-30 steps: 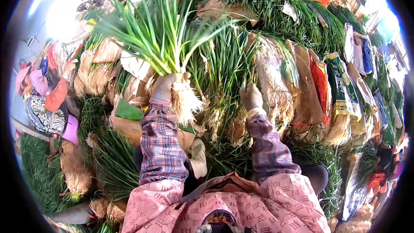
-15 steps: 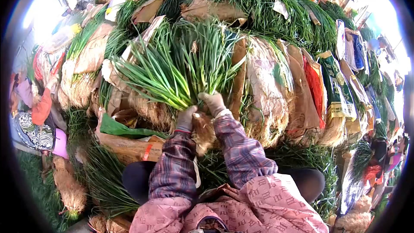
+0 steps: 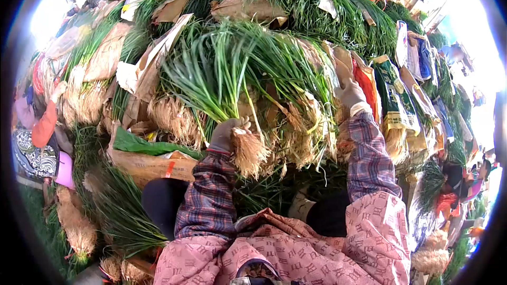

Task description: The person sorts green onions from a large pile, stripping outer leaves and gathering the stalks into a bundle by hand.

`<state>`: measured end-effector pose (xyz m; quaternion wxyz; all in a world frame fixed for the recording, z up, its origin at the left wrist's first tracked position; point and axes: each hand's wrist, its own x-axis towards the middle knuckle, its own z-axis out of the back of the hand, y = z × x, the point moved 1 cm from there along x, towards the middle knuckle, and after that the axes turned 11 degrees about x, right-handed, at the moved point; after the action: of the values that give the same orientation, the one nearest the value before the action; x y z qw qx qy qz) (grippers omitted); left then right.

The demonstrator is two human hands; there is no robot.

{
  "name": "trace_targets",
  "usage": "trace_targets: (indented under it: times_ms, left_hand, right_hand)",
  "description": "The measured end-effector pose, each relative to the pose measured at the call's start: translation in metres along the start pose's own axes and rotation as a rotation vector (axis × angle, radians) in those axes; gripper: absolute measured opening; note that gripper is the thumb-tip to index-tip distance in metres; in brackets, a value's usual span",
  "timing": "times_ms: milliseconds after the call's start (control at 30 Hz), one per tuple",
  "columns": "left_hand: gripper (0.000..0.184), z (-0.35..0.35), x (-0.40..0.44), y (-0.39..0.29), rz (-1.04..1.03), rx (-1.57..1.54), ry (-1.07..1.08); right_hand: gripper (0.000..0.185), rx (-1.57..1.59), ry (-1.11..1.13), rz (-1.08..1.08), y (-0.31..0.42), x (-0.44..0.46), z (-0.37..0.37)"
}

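Note:
My left hand, in a pale work glove, is closed round a bunch of scallion-like greens. Its long leaves fan up and away, and its pale roots hang below the fist. To the right, my gloved right hand grips the edge of a brown wrapping sheet beside the pile. Between my hands lie uncovered, rooted greens, their leaves pointing away from me and their roots towards me.
Wrapped bundles stand along the right, with a red sheet and a green printed bag. A brown carton lies at my left knee. More greens lie beside it. Another person's orange sleeve shows at far left.
My hands have moved apart. My right hand left the bunch and went right to the brown sheet, and greens formerly covered now show. The left hand keeps the bunch, its roots now turned rightward.

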<state>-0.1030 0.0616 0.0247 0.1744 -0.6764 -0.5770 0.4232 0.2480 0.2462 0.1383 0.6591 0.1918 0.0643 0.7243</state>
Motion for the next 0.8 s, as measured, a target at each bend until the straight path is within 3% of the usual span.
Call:
trace_targets:
  times_ms: [33, 100, 133, 167, 200, 267, 300, 333, 367, 400, 467, 500, 600, 667, 700, 800]
  left_hand:
    - [0.026, 0.001, -0.005, -0.005, 0.017, -0.058, 0.088]
    - [0.021, -0.017, -0.034, -0.038, -0.181, -0.065, 0.22]
    - [0.022, -0.019, -0.042, -0.05, -0.272, -0.077, 0.298]
    - [0.027, -0.015, -0.032, -0.059, -0.217, -0.208, 0.459]
    - [0.031, -0.027, -0.058, -0.07, -0.314, -0.253, 0.417]
    - [0.031, -0.014, -0.039, -0.076, -0.305, -0.413, 0.768]
    - [0.037, -0.018, -0.043, -0.072, -0.379, -0.465, 0.812]
    - [0.044, -0.003, -0.029, -0.063, -0.304, -0.432, 0.829]
    - [0.047, 0.0, -0.026, -0.053, -0.356, -0.398, 0.756]
    - [0.049, 0.002, -0.024, -0.037, -0.404, -0.369, 0.683]
    - [0.051, 0.027, -0.007, 0.003, -0.297, -0.427, 0.608]
    - [0.048, 0.029, -0.016, 0.021, -0.365, -0.37, 0.513]
    - [0.04, -0.001, -0.039, 0.028, -0.425, -0.49, 0.627]
    - [0.036, 0.001, -0.049, 0.034, -0.435, -0.405, 0.643]
    - [0.035, 0.0, -0.056, 0.035, -0.442, -0.362, 0.65]
    - [0.035, -0.007, -0.08, 0.037, -0.197, -0.565, 0.546]
  right_hand:
    - [0.043, 0.08, -0.017, 0.098, -0.001, -0.003, 0.0]
    - [0.019, 0.251, -0.028, 0.241, 0.021, -0.015, 0.004]
    - [0.016, 0.261, -0.018, 0.287, 0.04, -0.026, 0.006]
    - [0.015, 0.226, 0.005, 0.294, 0.049, -0.031, -0.005]
    - [0.014, 0.187, 0.025, 0.306, 0.056, -0.032, -0.019]
    - [0.018, -0.062, 0.074, 0.199, 0.076, -0.037, -0.047]
    - [0.022, -0.136, 0.071, 0.155, 0.066, -0.033, -0.077]
    - [0.026, -0.208, 0.07, 0.109, 0.059, -0.028, -0.102]
    - [0.029, -0.123, 0.195, -0.028, 0.065, -0.024, -0.102]
    - [0.027, -0.216, 0.243, 0.016, 0.064, -0.016, -0.103]
    - [0.018, -0.275, 0.241, 0.113, 0.096, -0.02, -0.055]
    - [0.018, -0.189, 0.134, 0.154, 0.107, -0.022, -0.023]
    - [0.019, 0.106, -0.307, 0.371, 0.097, -0.022, 0.016]
    - [0.02, -0.408, -0.241, 0.445, 0.083, -0.037, -0.01]
    - [0.022, -0.153, -0.081, 0.275, 0.095, -0.052, -0.011]
    - [0.022, -0.062, -0.226, 0.474, 0.128, -0.119, -0.023]
